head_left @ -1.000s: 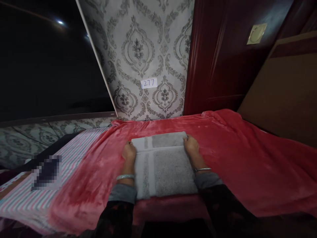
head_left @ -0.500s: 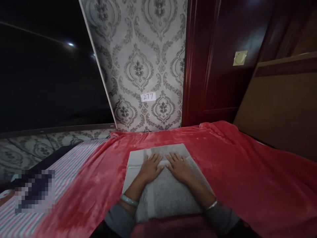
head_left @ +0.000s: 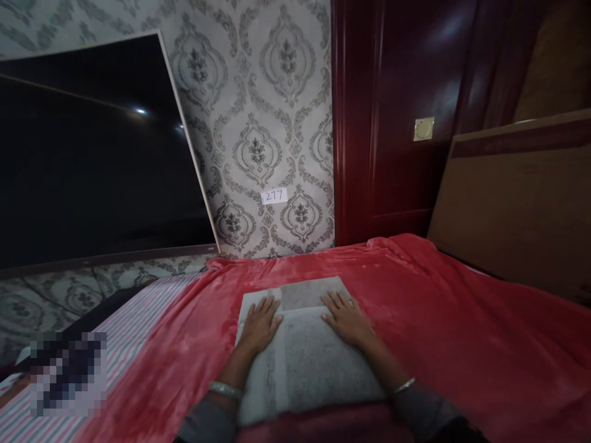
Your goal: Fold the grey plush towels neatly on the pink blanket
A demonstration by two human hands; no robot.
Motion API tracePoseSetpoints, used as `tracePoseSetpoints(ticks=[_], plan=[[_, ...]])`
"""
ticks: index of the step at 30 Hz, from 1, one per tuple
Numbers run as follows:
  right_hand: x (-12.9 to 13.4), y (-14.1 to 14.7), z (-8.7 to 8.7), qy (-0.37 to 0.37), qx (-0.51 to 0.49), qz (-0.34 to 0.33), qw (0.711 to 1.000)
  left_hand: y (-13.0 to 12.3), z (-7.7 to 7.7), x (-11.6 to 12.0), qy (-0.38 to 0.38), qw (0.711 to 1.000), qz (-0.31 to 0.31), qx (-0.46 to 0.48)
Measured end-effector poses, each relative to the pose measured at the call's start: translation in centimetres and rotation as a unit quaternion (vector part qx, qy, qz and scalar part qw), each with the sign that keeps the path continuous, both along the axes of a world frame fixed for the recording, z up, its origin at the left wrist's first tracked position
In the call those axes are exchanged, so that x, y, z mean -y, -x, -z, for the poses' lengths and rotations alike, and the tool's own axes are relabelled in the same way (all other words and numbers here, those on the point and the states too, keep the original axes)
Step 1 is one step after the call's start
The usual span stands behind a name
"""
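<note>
Fingers (head_left: pixel 270 306) of the left hand (head_left: pixel 259 323) lie spread and flat on the folded grey terry towel (head_left: pixel 308 363), and the right hand (head_left: pixel 346 317) mirrors it — palm down, fingers splayed, pinching nothing. Both press near the far fold, one towards each side edge. That one towel sits on the red plush blanket (head_left: pixel 462 332) covering the bed, right in front of the person. It looks soft, light and limp — it would sag if lifted by one corner, so the two side edges or the fold line seem the best places to take hold. Count it up: one towel, two hands, one blanket, one striped sheet (head_left: pixel 133 314) to the left, one dark flat screen (head_left: pixel 92 160) against the patterned wall.
</note>
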State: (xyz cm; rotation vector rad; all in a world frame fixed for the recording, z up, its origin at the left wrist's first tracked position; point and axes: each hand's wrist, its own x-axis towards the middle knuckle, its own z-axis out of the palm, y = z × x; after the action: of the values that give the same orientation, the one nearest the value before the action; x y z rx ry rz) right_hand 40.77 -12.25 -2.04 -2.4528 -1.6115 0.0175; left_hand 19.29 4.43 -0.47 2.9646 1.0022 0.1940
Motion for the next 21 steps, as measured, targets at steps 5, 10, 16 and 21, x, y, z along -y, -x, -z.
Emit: tracePoseSetpoints(ticks=[5,10,16,21], plan=[[1.6,-1.3,0.6,0.001,-0.020,0.053,0.998,3.2,0.2,-1.1,0.003,0.999,-0.042,-0.004],[3.8,-2.7,1.2,0.010,-0.067,0.080,0.994,5.1,0.1,-1.2,0.004,0.996,-0.083,0.005],[5.5,-0.5,0.0,-0.039,-0.023,0.091,0.995,4.3,-1.1,3.3,-0.007,0.993,-0.119,-0.002],[4.7,5.3,0.0,-0.044,-0.059,-0.036,0.997,1.2,0.8,10.5,0.055,0.997,0.053,0.017]])
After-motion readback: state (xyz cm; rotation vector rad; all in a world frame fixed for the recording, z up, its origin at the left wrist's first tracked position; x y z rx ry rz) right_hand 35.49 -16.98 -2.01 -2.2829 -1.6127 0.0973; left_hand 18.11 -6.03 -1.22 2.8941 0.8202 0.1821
